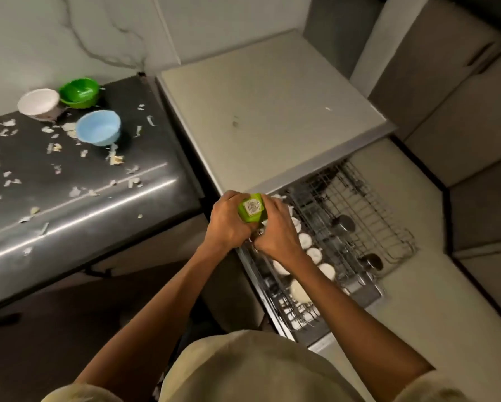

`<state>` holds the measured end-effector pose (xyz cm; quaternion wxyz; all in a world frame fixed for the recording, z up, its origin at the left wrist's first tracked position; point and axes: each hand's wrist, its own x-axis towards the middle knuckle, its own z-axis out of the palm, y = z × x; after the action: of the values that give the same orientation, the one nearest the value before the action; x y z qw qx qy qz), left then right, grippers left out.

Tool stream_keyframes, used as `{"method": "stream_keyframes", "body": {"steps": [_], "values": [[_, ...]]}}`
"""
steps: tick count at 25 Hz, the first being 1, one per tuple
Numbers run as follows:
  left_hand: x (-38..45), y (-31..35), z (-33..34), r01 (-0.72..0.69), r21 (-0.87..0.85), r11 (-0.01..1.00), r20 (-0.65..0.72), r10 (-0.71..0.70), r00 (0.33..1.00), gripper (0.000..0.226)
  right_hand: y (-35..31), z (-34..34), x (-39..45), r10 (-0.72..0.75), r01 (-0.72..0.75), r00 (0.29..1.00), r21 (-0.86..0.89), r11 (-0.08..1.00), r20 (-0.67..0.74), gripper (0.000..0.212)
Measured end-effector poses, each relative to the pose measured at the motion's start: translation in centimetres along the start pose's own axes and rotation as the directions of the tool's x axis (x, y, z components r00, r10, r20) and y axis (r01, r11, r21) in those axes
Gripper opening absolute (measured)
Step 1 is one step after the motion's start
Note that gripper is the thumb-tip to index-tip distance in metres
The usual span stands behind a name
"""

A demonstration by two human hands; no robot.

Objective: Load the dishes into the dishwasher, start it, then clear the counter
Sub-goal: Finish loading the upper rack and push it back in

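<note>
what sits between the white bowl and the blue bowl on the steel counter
In the head view, only pale food scraps on bare dark steel counter lie between the white bowl and the light blue bowl.

Three bowls are standing close together near the back edge of the counter (pixel 78 181): a white bowl (pixel 38 105), a green bowl (pixel 80 92) touching it, and a blue bowl (pixel 98 127) just in front. Pale scraps (pixel 8 153) are lying over most of the counter surface, yet its front right corner is staying open for a hand. The pulled-out rack (pixel 356 227) is carrying white dishes (pixel 304 240) along its left side and metal cups (pixel 343 223) in the middle, while its far right corner is offering free room.
</note>
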<state>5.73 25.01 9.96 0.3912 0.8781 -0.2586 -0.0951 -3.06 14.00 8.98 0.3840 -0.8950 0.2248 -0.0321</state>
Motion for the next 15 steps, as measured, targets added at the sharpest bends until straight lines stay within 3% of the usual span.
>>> {"method": "stream_keyframes", "body": {"steps": [3,7,10,15], "values": [[-0.4,3.7,5.2,-0.047,0.042,0.998,0.136,0.041,0.99,0.057,4.9,-3.4,-2.4,0.105,-0.107,0.992,-0.034,0.994,-0.071,0.09],[-0.4,7.0,9.3,-0.158,0.02,0.987,0.296,0.145,0.944,0.052,10.1,-6.7,-4.2,0.177,-0.178,0.983,-0.004,0.984,-0.055,0.088],[0.6,8.4,12.1,-0.262,-0.001,0.965,0.436,0.237,0.868,0.058,13.1,-8.4,-4.7,0.205,-0.205,0.978,0.015,0.979,-0.022,0.092],[3.7,9.2,16.5,-0.346,-0.048,0.937,0.605,0.303,0.736,0.064,17.1,-9.5,-4.6,0.31,-0.307,0.945,0.044,0.951,-0.108,0.079]]}}
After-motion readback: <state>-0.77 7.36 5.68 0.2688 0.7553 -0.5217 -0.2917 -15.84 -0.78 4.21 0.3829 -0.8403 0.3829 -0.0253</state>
